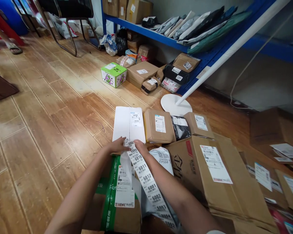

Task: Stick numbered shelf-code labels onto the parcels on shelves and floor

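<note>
A long white strip of number labels (147,177), printed 6008, 6009, 6010 and on, runs from my fingers down towards me between my forearms. My left hand (118,145) pinches its far end from the left, where a pale backing strip (126,159) hangs down. Gripping the same end from the right is my right hand (140,148), its fingertips partly hidden. Just beyond both hands lies a flat white box (122,123) with a shipping label. Below my left hand sits a brown carton with green tape (109,201). A grey-white mailer bag (162,156) lies under my right forearm.
Brown parcels (158,125) and a large carton (185,162) crowd the right. A white pole's round base (176,103) stands behind them. Farther back are a green box (114,74), a blue shelf (146,31) with mailers, and a chair (70,29).
</note>
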